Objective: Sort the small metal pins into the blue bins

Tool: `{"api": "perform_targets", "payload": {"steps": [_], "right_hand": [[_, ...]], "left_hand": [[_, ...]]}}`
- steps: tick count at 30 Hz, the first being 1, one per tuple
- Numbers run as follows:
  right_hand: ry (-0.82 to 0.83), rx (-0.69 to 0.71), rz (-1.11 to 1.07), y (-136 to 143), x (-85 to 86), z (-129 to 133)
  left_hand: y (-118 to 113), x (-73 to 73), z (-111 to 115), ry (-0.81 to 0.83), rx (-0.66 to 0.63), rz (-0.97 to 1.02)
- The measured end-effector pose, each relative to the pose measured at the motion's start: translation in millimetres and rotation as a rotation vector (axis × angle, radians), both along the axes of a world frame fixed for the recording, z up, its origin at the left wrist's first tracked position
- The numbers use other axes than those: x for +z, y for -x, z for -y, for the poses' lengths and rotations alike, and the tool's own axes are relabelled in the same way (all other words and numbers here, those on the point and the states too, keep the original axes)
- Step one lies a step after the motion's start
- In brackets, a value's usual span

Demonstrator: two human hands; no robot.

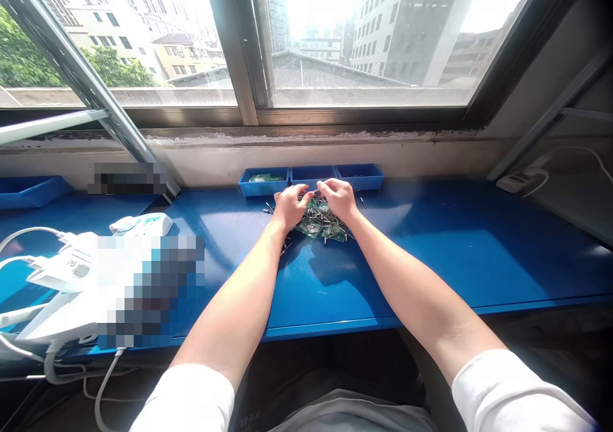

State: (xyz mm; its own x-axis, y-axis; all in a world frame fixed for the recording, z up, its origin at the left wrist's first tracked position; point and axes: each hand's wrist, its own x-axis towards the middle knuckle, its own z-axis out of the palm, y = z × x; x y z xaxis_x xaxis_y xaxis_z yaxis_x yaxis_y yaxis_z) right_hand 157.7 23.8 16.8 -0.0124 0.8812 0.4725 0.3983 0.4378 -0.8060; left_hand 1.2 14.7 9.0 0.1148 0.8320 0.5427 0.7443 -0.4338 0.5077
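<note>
A loose pile of small dark metal pins or screws (320, 213), mixed with clear packets of green pieces (310, 229), lies on the blue table. My left hand (290, 206) is over the pile's left side, its thumb and forefinger curled close together. Opposite it, at the pile's upper right, my right hand (340, 200) pinches thumb against fingers. The fingertips of both hands nearly meet; whatever they hold is too small to name. Just behind them stand a left blue bin (264, 189) with green packets in it, a middle blue bin (299, 180) and a right blue bin (366, 182).
At left a white power strip (71, 314) with plugs and cables sits near blurred-out items. Another blue bin (36, 191) is at the far left. Metal rack posts (129, 132) rise on the left; a window wall (205, 148) bounds the blue table (445, 247).
</note>
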Motion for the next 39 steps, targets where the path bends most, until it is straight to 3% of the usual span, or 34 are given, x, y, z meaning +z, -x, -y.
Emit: {"api": "perform_targets", "payload": {"steps": [4,7,13,29,36,39], "right_hand": [[-0.068,-0.195,0.192,-7,0.3,-3],[-0.029,-0.316,0.332,-12,-1.3,-8],[0.116,-0.389,0.487,-23,-6.4,-16],[0.201,-0.342,0.588,-28,-13.1,-22],[0.056,-0.369,0.53,-17,-6.7,-10],[0.008,-0.241,0.546,-11,-3.6,-4]], "left_hand": [[0,0.8,1,0.076,0.096,-0.03],[0,1.6,1,0.119,0.109,-0.062],[-1,2.9,4,0.168,0.081,-0.098],[1,-4.4,0,0.173,0.06,-0.12],[2,-4.9,-1,0.177,0.067,-0.125],[2,-4.6,-2,0.177,0.075,-0.121]]}}
